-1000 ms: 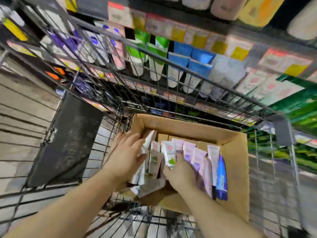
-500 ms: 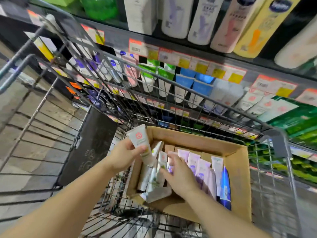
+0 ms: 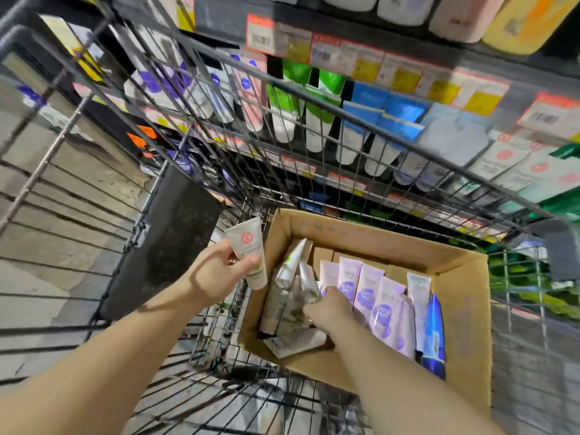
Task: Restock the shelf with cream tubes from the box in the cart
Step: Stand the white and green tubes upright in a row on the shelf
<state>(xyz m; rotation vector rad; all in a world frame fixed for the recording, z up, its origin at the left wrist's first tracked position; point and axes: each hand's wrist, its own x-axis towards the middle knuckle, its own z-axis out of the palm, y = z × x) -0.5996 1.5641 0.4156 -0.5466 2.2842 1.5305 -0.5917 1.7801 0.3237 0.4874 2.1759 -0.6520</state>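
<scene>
One tube (image 3: 246, 252) sits clamped in your left hand (image 3: 213, 271), left of the box (image 3: 455, 277) at centre frame, ready for shelving; your right hand (image 3: 328, 307) digs among boxed tubes, fingers' closure indiscernible.

The box (image 3: 464, 315), lower right of the frame, is showing plain brown cardboard, matt and slightly rough, with raw cut edges at its flaps. The cart (image 3: 94, 171) around it is showing thin grey metal wire with a dull sheen, and the panel (image 3: 166, 246) at centre left is looking like flat, matt black plastic. The tube (image 3: 248, 249) at centre is showing smooth, satin off-white plastic. The lilac tubes (image 3: 367, 287) in the box are gleaming, smooth plastic, and the blue tube (image 3: 434, 334) is looking glossier still. The labels (image 3: 361, 58) at the upper middle are looking like printed paper.
</scene>
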